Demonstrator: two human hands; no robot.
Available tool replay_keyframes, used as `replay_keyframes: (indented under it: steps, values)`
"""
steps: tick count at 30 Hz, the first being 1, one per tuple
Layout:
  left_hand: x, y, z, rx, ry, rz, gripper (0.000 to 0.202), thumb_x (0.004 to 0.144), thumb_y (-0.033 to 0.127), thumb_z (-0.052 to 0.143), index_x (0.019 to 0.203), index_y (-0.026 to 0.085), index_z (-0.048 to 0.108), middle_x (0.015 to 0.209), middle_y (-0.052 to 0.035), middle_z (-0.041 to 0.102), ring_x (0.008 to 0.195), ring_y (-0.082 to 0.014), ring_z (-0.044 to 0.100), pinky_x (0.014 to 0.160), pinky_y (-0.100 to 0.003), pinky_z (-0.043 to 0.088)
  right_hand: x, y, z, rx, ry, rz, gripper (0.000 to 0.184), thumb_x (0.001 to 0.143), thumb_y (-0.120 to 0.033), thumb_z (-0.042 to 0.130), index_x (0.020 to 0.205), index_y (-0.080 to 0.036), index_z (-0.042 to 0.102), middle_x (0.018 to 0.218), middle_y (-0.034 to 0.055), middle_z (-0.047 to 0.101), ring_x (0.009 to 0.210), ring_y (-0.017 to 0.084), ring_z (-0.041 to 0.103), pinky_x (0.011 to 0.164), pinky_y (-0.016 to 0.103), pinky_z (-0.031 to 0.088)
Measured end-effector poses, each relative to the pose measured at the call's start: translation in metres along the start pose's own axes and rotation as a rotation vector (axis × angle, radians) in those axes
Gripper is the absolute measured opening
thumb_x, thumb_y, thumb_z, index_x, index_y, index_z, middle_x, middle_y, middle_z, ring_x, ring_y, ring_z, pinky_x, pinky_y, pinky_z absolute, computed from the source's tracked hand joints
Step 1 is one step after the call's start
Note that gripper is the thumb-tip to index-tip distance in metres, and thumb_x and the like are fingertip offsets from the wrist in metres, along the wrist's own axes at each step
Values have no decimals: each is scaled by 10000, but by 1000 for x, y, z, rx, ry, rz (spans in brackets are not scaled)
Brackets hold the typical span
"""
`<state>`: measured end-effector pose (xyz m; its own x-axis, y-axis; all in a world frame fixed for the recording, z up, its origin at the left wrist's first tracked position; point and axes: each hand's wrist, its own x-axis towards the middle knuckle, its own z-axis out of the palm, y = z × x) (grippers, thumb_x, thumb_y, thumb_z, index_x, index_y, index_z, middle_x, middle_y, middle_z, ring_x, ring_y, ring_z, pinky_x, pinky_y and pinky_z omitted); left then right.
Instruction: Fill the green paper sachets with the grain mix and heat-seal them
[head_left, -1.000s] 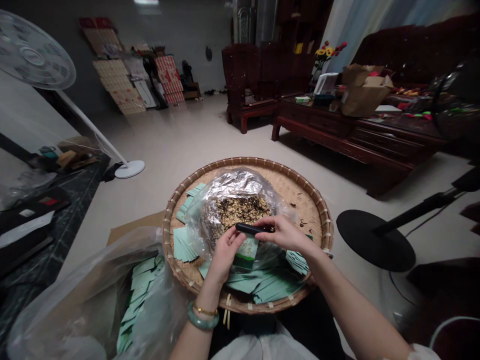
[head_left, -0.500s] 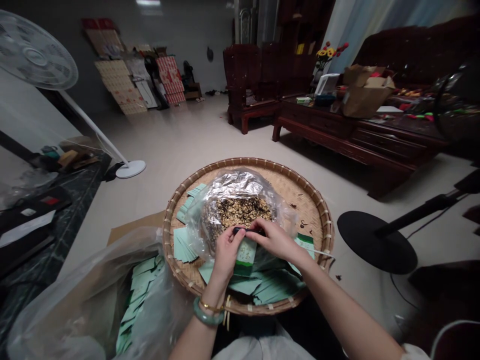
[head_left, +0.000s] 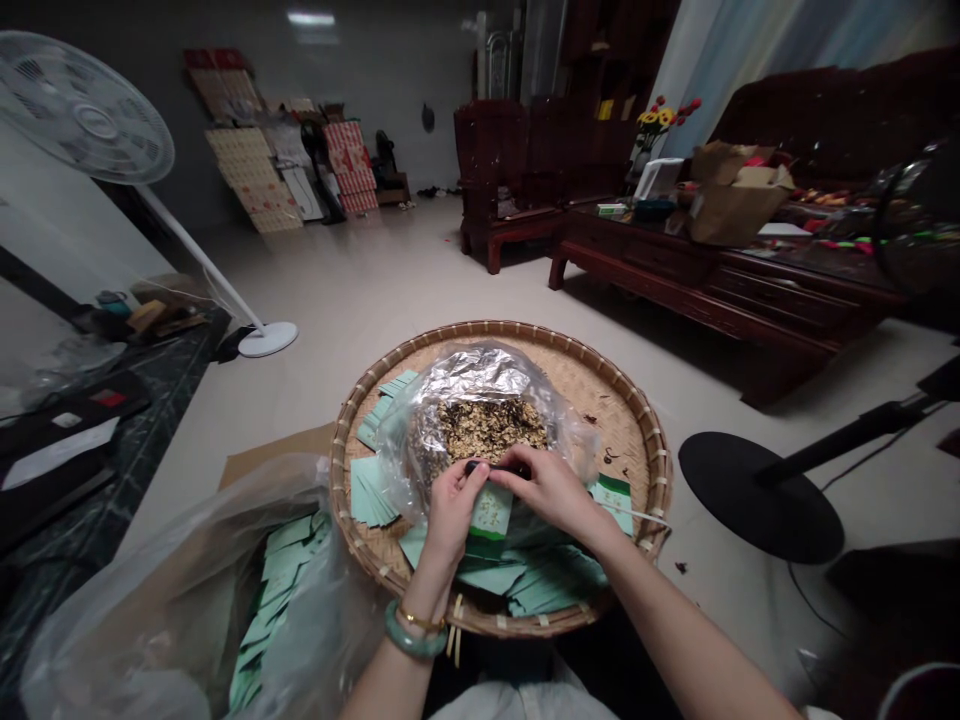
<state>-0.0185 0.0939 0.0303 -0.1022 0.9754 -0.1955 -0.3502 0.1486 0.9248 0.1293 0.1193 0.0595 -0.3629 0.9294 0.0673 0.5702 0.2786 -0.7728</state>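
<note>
My left hand (head_left: 454, 505) is closed in a pinch at the top of a light green printed packet (head_left: 491, 512) with a dark green lower band. My right hand (head_left: 551, 490) pinches the same top edge from the other side. A slim black object (head_left: 472, 467) lies across that edge between the fingers of both hands; most of it is hidden. Just beyond the hands sits an open clear plastic bag (head_left: 487, 362) full of a loose dark and tan dried mix (head_left: 491, 425). More green packets (head_left: 559, 578) lie fanned out below the hands, on a round woven bamboo tray (head_left: 651, 440).
To the left, a large clear bag (head_left: 157, 570) holds many green packets (head_left: 277, 590). A white fan (head_left: 268, 339) stands beyond it. At right are a black stand base (head_left: 761, 497) and a low dark wooden table (head_left: 712, 270). A white cord (head_left: 649, 518) crosses the tray's right rim.
The whole view has shifted slightly, with the scene a little lower and further right. Both hands keep their pinch at the packet's top, almost unmoved.
</note>
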Motion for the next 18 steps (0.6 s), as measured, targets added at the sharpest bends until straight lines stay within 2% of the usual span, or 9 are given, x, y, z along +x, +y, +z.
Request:
replay_keyframes:
  steps: [18]
  values:
    - [0, 0, -1, 15, 2, 6, 338, 623, 391, 749, 809, 118, 677, 793, -64, 689, 741, -182, 618, 646, -246, 466, 1, 0, 2, 18, -1, 0, 248, 818, -425, 590, 824, -186, 657, 792, 30, 702, 701, 168, 623, 632, 252, 436]
